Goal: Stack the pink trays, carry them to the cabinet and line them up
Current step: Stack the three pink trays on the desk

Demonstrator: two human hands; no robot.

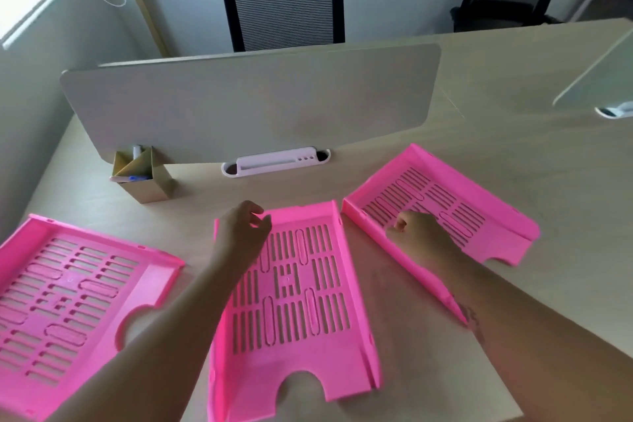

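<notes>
Three pink slotted trays lie flat on the light wooden desk. The left tray (65, 301) sits at the near left, apart from both hands. The middle tray (294, 312) lies straight in front of me. My left hand (241, 233) hovers over its far left corner, fingers curled and apart, holding nothing. The right tray (452, 199) lies angled at the right. My right hand (416, 233) rests inside it near its left wall, fingers bent loosely; whether it grips the wall I cannot tell.
A grey divider panel (250, 103) stands across the desk behind the trays. A cardboard pen holder (144, 175) and a white cable slot (277, 164) sit at its foot. Two black office chairs (284, 7) stand beyond. The desk's near edge (394, 418) runs below the middle tray.
</notes>
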